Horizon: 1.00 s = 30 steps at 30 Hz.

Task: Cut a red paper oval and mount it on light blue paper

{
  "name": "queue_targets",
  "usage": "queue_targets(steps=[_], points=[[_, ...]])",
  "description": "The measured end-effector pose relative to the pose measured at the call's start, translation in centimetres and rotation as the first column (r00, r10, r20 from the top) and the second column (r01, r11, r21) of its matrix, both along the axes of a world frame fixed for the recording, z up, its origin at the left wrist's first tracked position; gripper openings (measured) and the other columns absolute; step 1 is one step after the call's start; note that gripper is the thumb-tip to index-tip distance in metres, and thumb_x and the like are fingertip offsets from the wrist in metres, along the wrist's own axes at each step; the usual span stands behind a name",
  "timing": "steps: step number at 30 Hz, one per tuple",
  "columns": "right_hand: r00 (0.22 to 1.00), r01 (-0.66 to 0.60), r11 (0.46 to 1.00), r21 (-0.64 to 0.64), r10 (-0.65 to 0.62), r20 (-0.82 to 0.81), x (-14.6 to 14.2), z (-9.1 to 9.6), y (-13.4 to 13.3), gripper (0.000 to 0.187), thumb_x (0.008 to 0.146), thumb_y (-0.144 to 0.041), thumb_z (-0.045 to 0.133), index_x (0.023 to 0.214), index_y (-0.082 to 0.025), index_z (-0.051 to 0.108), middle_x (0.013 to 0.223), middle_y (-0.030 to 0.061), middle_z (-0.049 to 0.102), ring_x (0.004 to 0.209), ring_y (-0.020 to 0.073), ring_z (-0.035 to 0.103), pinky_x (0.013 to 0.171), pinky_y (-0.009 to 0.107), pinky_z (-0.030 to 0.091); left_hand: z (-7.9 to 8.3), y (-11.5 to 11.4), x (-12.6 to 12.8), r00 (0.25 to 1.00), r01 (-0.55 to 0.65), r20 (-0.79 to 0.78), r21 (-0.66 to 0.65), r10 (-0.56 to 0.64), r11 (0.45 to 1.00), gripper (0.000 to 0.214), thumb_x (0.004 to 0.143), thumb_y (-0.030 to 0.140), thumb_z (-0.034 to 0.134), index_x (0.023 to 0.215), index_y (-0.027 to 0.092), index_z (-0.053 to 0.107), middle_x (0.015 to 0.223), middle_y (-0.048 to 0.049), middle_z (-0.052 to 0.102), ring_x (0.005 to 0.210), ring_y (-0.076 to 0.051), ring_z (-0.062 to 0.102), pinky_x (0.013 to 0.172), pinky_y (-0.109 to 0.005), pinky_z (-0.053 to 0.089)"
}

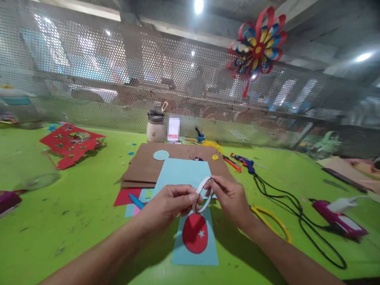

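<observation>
Both hands hold a thin white ring, which looks like a nearly used-up roll of double-sided tape (204,198), above the paper. My left hand (170,204) pinches its left side between thumb and fingers. At its upper right edge, the fingers of my right hand (230,198) close on it. Below lies a light blue paper strip (194,257) with a red paper oval (192,237) on it, and a small pale blue star (201,234) on the oval. A larger light blue sheet (184,174) lies just beyond my hands, partly over brown cardboard (142,164).
A blue pen (135,200) and coloured paper scraps lie left. To the right are a glue gun (245,161), a cutter knife (233,163), yellow-handled scissors (274,219) and a purple power strip (338,217) with a black cable. A jar (155,128) and phone (173,128) stand behind.
</observation>
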State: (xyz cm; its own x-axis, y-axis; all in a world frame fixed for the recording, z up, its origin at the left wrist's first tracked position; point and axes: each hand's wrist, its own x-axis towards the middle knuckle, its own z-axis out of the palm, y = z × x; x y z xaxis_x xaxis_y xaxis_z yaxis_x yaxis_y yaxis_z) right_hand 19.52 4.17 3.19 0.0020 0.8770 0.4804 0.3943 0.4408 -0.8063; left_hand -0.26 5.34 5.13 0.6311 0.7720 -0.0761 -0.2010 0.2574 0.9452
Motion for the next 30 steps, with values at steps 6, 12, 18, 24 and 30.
queue_targets(steps=[6,12,18,24,30], points=[[1.0,0.018,1.0,0.002,-0.018,0.01,0.1,0.0,-0.6,0.019,0.089,-0.03,0.058,0.097,-0.018,0.071,0.075,0.0012,0.07,0.065,0.0143,0.064,0.068,0.026,0.048,0.0,0.0,-0.1,1.0,0.005,0.015,0.01,-0.005,1.0,0.025,0.077,0.035,0.072,0.066,0.013,0.069,0.066,-0.0032,0.064,0.06,-0.011,0.046,0.062,-0.024,0.031],[0.993,-0.063,0.956,-0.285,0.031,-0.115,-0.3,0.7,0.0,0.028,0.087,-0.043,0.057,0.077,-0.017,0.064,0.058,-0.0004,0.063,0.044,0.0126,0.054,0.043,0.024,0.044,0.0,0.1,0.1,0.992,-0.004,0.123,-0.045,0.009,0.999,0.026,0.084,0.038,0.066,0.089,0.014,0.076,0.08,-0.0068,0.07,0.071,-0.013,0.053,0.064,-0.023,0.035],[0.968,-0.133,0.879,-0.457,0.017,-0.25,-0.7,0.8,0.6,0.028,0.076,-0.044,0.064,0.072,-0.017,0.058,0.046,-0.0051,0.058,0.032,0.0091,0.048,0.032,0.019,0.034,-0.1,-0.3,0.3,0.998,0.063,0.004,0.074,-0.064,0.995,0.022,0.085,0.031,0.067,0.101,0.02,0.077,0.093,-0.0075,0.074,0.078,-0.015,0.055,0.069,-0.025,0.036],[0.934,-0.202,0.814,-0.544,-0.007,-0.358,-1.2,0.4,0.6,0.025,0.072,-0.038,0.062,0.086,-0.017,0.059,0.043,-0.0064,0.059,0.027,0.0077,0.045,0.029,0.016,0.03,-0.2,-0.4,0.5,0.996,0.085,0.022,0.185,-0.091,0.979,0.022,0.09,0.024,0.061,0.105,0.022,0.076,0.088,-0.0042,0.075,0.073,-0.013,0.055,0.068,-0.024,0.036],[0.881,-0.312,0.76,-0.571,0.005,-0.474,-1.8,0.1,0.3,0.022,0.07,-0.028,0.058,0.088,-0.017,0.055,0.05,-0.0034,0.063,0.029,0.0078,0.046,0.028,0.016,0.031,-0.7,-0.1,0.7,0.995,0.031,0.086,0.151,-0.044,0.988,0.019,0.089,0.024,0.063,0.102,0.02,0.076,0.083,-0.0046,0.073,0.077,-0.013,0.055,0.07,-0.024,0.037]])
